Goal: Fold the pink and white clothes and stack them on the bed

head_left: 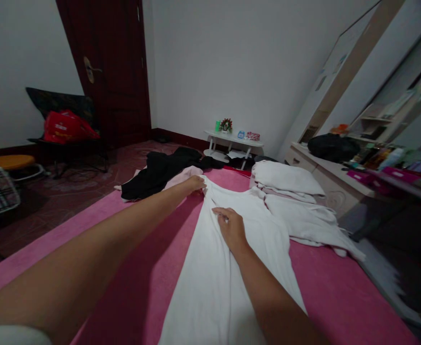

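Observation:
A long white garment (246,268), sleeveless as far as I can see, lies spread over the pink bed cover (142,268), its curved neckline facing away from me. At its upper left corner, my left hand (196,184) has its fingers closed on the edge by the shoulder. My right hand (230,227) rests over the upper middle of the garment, fingers partly bent and slightly apart, with no cloth visibly held. A soft crease runs down the fabric beneath it. The garment's lower end is cut off by the bottom of the view.
Folded white clothes (289,179) are stacked at the far right of the bed. Black clothing (163,167) and a pale pink piece lie at the far left. Beyond are a small white table (232,138), a dresser (321,177) on the right, and a chair with a red bag (66,127).

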{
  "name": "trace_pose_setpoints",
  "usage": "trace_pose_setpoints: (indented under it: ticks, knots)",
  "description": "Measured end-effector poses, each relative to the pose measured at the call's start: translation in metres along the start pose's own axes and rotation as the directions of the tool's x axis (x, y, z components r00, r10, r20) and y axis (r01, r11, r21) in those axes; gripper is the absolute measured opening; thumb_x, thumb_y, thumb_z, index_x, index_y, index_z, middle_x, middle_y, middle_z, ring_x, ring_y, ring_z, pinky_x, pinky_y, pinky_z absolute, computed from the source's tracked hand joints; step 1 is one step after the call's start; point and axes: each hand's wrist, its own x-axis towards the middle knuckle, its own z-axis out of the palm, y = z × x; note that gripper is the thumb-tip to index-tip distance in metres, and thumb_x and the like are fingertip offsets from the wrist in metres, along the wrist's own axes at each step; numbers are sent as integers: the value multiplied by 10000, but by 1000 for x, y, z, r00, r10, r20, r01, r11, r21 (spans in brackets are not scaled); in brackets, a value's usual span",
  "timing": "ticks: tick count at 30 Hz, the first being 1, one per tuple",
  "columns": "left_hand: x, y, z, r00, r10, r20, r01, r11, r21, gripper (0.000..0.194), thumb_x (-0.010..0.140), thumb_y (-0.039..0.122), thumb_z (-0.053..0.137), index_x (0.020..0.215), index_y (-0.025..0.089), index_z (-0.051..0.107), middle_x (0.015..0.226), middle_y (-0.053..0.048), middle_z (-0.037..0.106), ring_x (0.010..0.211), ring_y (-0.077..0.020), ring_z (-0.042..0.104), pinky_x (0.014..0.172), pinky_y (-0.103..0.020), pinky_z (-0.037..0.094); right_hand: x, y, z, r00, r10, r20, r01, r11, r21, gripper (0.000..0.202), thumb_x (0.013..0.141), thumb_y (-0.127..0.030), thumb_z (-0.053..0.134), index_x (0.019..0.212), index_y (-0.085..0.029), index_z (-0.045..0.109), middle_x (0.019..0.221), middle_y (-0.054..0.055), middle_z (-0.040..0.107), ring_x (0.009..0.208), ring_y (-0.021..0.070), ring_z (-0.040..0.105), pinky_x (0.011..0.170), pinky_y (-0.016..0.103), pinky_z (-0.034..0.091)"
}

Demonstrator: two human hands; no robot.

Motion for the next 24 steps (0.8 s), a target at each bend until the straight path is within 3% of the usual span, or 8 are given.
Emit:
trace_pose_setpoints:
  ticks: [4,10,13,18,24]
  knots:
    - [14,-3,11,995,-14,-94,13,1000,-4,97,756,198,668,782,117,622,500,10,519,462,-112,506,456,-198,377,-3,-6,-2,999,-26,39,29,997,-73,365,796,-91,469,983,-249,741,926,27,670,849,147,624,805,230,469]
    - [21,7,14,979,103,-175,-113,993,-44,111,737,206,655,681,118,616,512,2,523,481,-97,493,460,-190,348,-9,-24,-9,997,-73,26,76,980,-183,389,823,-107,463,1107,-253,686,979,25,670,856,143,623,803,216,449]
    - [25,21,23,969,188,-159,-200,978,-63,89,749,201,634,745,113,642,584,-11,575,539,-93,521,491,-179,369,-8,-27,-14,998,-4,-63,-10,974,-227,351,827,-157,492,1116,-247,670,993,22,688,857,149,623,796,226,435]
    - [29,38,53,951,305,-59,-309,949,-71,215,714,278,692,868,129,674,702,-34,654,672,-139,609,606,-233,471,-6,-23,-23,967,218,-132,-251,902,-352,245,807,-294,545,1004,-312,691,705,-13,670,667,167,596,632,256,384]
    - [28,25,73,901,435,3,-434,900,-24,312,685,200,675,982,102,676,926,-80,706,893,-210,650,782,-306,511,-4,-17,-31,931,337,-139,-364,840,-402,225,757,-295,554,923,-320,704,690,-5,659,674,171,590,597,252,336]
